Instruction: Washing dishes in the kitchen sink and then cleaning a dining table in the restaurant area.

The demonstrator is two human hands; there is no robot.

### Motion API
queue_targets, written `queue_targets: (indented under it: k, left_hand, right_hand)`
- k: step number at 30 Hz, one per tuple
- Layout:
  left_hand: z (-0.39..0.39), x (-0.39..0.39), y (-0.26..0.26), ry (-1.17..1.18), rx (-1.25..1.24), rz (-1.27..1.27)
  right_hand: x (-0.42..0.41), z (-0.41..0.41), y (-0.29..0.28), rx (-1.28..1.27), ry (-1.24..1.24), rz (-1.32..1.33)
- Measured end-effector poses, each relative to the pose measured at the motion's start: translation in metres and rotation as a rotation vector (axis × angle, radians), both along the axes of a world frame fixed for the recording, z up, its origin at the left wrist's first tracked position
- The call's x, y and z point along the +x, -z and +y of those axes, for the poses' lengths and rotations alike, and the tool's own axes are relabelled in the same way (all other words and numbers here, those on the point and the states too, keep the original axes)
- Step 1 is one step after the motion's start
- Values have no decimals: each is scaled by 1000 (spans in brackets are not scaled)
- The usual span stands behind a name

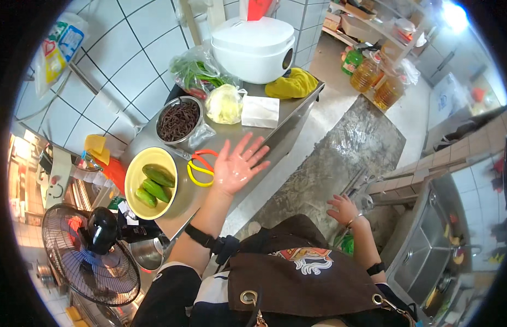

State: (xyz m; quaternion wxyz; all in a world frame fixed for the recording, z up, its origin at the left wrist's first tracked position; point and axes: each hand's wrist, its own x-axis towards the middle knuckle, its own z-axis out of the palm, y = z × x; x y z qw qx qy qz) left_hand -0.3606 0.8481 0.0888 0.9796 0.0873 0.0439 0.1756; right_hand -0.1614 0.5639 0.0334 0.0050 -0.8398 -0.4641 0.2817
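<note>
My left hand [238, 167] is held palm up with spread fingers over the edge of the stainless-steel table [187, 212]; its palm looks wet and holds nothing. Just beside it lie scissors [201, 168] with one red and one yellow handle. A yellow bowl [130, 180] of green, cucumber-like vegetables [158, 175] stands to the left. Behind is a metal bowl [202, 110] filled with dark brown shreds [179, 121]. My right hand [344, 210] hangs empty over the floor, away from the table, fingers apart.
Farther back on the table are a bagged pale cabbage [224, 104], a white packet [260, 111], leafy greens in plastic [202, 71], a yellow cloth [292, 83] and a white lidded container [253, 49]. A fan [89, 253] stands left, a steel sink [421, 245] right. Oil jugs [366, 75] stand on the floor.
</note>
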Motion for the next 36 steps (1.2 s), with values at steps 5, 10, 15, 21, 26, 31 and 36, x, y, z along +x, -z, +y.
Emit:
queue_targets:
  k: [5,10,15,21,26,31,36]
  left_hand:
    - [11,19,24,-16,-76,113]
    - [28,36,34,-107,-159,318]
    - [41,85,41,-149,-91,379]
    - [65,124,31,-327,-133,443]
    - [58,136,34,-339,-104,455]
    - [33,138,36,-257,-179,430]
    - [26,163,48,92,-324,-32]
  right_hand:
    - [64,77,-4,17,-77,19]
    - [136,207,-53,609,33,135]
    - [170,327,-31,649,-209,82]
    - [165,348,-14,597,-276,-291]
    - [208,317,-10,729,173,-72]
    - [197,234,-83,1087,425,816]
    - [98,195,-118,882,-516,369]
